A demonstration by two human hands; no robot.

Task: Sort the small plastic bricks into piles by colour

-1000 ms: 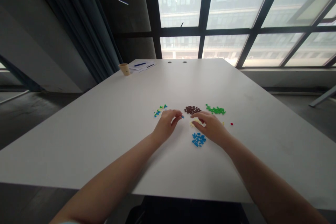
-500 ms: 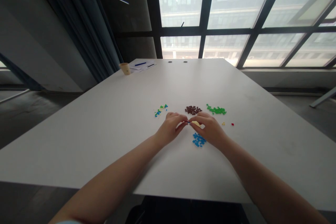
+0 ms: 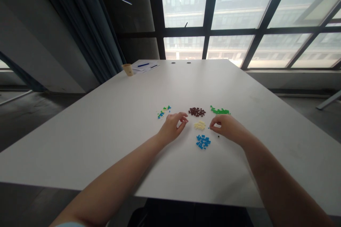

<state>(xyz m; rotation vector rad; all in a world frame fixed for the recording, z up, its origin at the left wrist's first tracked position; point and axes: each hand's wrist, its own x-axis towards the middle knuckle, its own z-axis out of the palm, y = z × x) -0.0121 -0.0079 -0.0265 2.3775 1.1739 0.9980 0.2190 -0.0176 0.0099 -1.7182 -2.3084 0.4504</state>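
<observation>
My left hand (image 3: 172,126) hovers left of the cream pile with thumb and fingers apart, nothing visible between them. My right hand (image 3: 229,126) is on the other side, its thumb and index finger pinched on a small blue brick (image 3: 209,128). Between the hands lies a pile of cream bricks (image 3: 199,125). Nearer to me is a pile of blue bricks (image 3: 203,142). Dark brown bricks (image 3: 197,112) are heaped beyond the cream ones. Green bricks (image 3: 220,110) lie just beyond my right hand. One tiny dark piece (image 3: 218,136) rests below that hand.
A scatter of mixed green, blue and cream bricks (image 3: 163,112) lies left of my left hand. At the far left of the white table (image 3: 149,92) stand a paper cup (image 3: 128,70) and papers with a blue pen (image 3: 143,65). Windows rise behind the table.
My hands have parted from where their fingertips met over the cream pile. My right hand moved right with the small blue brick, and the left fingers opened. The cream pile is uncovered.
</observation>
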